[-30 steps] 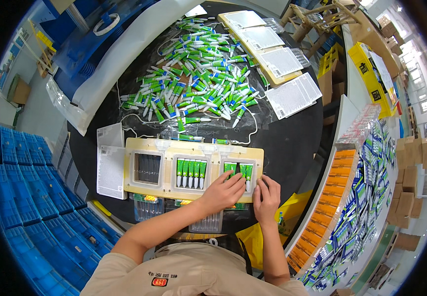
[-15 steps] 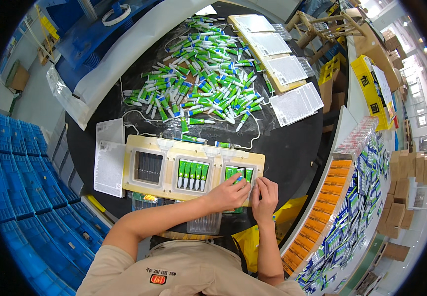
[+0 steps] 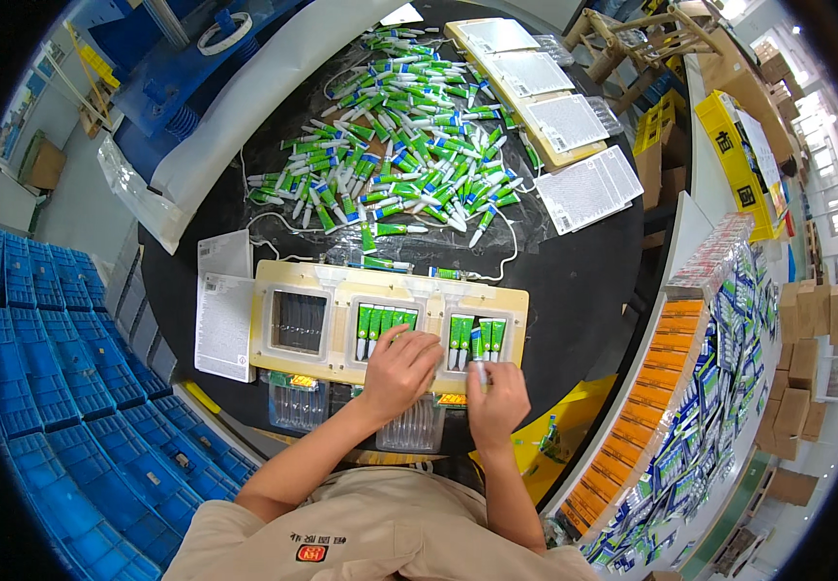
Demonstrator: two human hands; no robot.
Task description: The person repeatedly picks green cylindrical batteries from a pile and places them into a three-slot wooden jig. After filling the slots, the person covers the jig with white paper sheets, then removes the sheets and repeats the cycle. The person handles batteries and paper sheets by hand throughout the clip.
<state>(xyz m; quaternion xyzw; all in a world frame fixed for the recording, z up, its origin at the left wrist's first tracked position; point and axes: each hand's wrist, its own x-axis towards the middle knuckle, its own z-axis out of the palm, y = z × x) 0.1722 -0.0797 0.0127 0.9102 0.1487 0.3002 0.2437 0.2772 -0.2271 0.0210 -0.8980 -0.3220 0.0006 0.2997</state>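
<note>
A long cream frame (image 3: pixel 334 364) with three windows lies across the black table before me. Its left window (image 3: pixel 297 323) shows dark, with a clear plastic tray in it. In the middle one stand green tubes (image 3: pixel 374 320) with white caps, side by side. My left hand (image 3: pixel 401 372) reaches over this window's lower right corner, fingers bent and slightly apart, hiding some caps. The right window holds several more green tubes (image 3: pixel 458 334). My right hand (image 3: pixel 499 405) is at its lower edge, thumb and fingers closed about the white cap of a blue-and-green tube (image 3: pixel 477 345).
A big heap of loose tubes (image 3: pixel 380 160) covers the table's far side. White printed cards (image 3: pixel 225 324) lie left of the frame; another card-covered frame (image 3: pixel 559 124) lies far right. Clear blister trays (image 3: pixel 411 428) stick out below. Blue crates (image 3: pixel 41 368) stand left, an orange-edged box (image 3: pixel 646 387) right.
My left hand has moved left, from the right window to the middle one. My right hand has shifted left and down, onto a tube at the right window's lower edge.
</note>
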